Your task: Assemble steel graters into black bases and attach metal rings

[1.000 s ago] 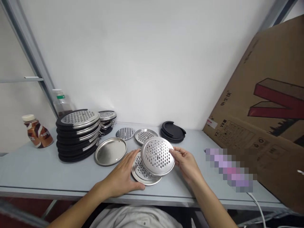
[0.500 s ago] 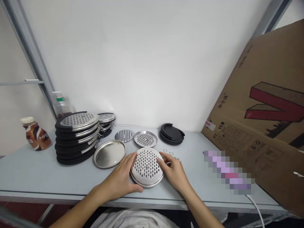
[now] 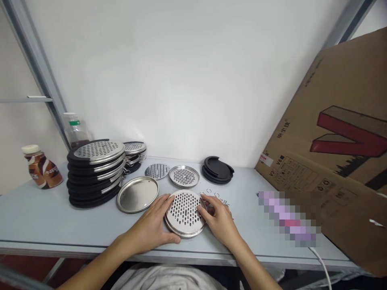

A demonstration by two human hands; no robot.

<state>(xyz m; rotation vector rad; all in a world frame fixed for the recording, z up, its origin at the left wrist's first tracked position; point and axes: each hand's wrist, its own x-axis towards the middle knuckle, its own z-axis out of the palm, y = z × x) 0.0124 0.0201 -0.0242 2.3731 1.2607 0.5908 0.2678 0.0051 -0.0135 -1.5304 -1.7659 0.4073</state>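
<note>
Round perforated grater disc (image 3: 185, 211) lies near the front edge of the worktop (image 3: 39, 221), about midway along, slotted face up; a second metal rim shows beneath it at lower left, the two lying nearly flush. Left hand (image 3: 152, 225) grasping the left side of the rims, fingers at the upper-left edge, thumb stretched along the near edge; right hand (image 3: 220, 220) grasping the right side, thumb on the slotted face, fingers bent at the far right edge, partly hidden.

Just beyond the right hand, small wire rings (image 3: 217, 195) lie scattered; farther back, toward the rear edge, a pile of black round holders (image 3: 218, 171); left of these, a rimmed grater disc (image 3: 184, 176), then a flat grater sheet (image 3: 157, 171), close beside one another. Left of the left hand, a plain shallow metal lid (image 3: 137, 194); next to it a tall stack of black-cased graters (image 3: 95, 177), a shorter stack (image 3: 134, 148) behind, metal clasps hanging between.

Toward the left edge, a brown-labelled bottle (image 3: 44, 171); behind the tall stack, a clear bottle (image 3: 74, 131) with green band; at the right edge, a leaning cardboard box (image 3: 341, 181), a pixelated purple object before it.
</note>
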